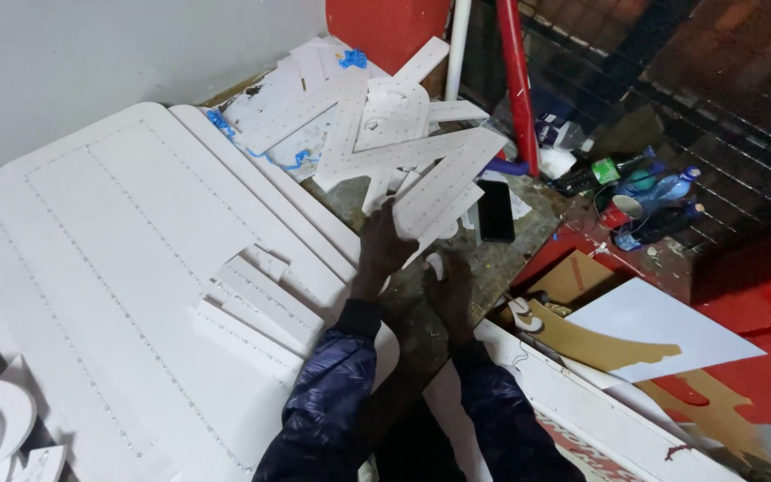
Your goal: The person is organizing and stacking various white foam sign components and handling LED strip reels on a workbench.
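You are in a sign-making workshop. White cut letters (403, 143) with rows of small holes lie heaped on a stained bench (484, 268) at the far side, and big white panels (127, 268) with the same dotted lines fill the left. At right, cardboard offcuts (600, 344), red boards (760, 357) and bottles (653, 192) clutter the floor.

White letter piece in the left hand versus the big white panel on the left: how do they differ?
The white letter piece is narrow, with angled arms, and the left hand grips its lower end; the large white panel is broad, round-cornered, lying flat and unheld. The piece rests on a pile of cutouts; the panel carries small strips. Both are white with dotted hole rows.
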